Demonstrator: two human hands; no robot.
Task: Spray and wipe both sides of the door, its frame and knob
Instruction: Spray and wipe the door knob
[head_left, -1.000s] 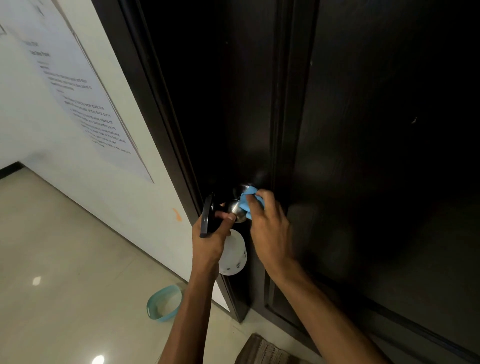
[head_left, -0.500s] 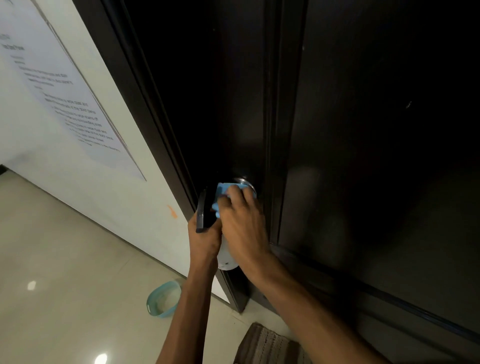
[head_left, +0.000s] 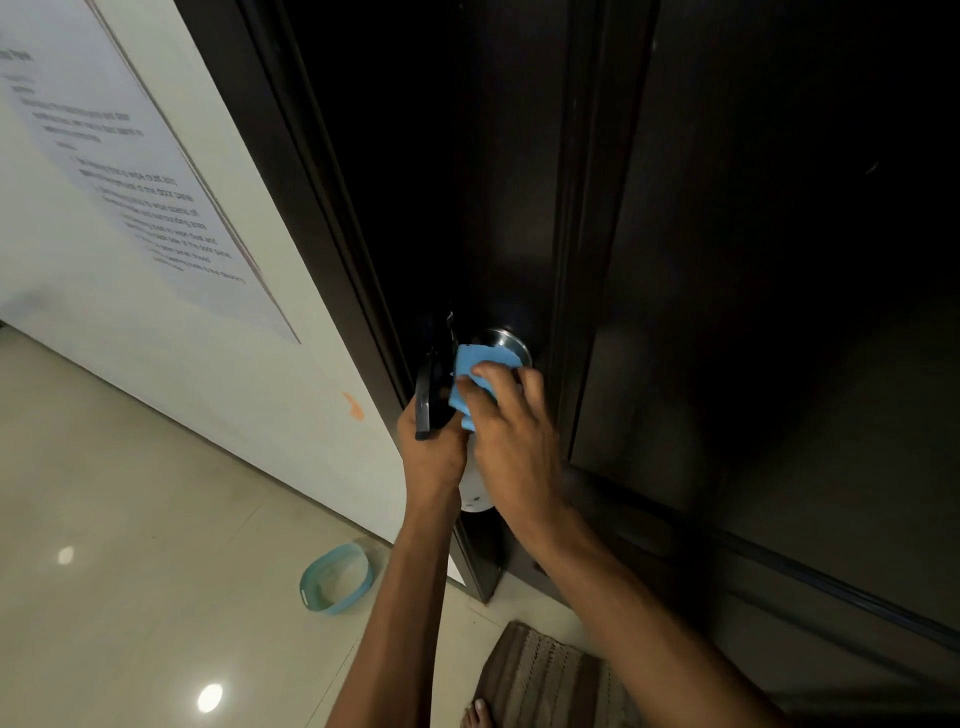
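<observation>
Basin (head_left: 337, 578) on floor (head_left: 130, 519) beside frame (head_left: 291, 171)

You see dim light: the dark door (head_left: 727, 260) swallows detail, two glare spots shine on the floor (head_left: 130, 519), and edges bend.

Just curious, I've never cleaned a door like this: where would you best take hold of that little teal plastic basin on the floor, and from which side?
Probably by the rim of the small teal plastic basin, reaching down from above. It sits upright and open-topped on the pale tiled floor, apart from the white wall, so the rim is free all round. A slot near the rim on its near-left side looks like a handle: hook the fingers there.
</observation>
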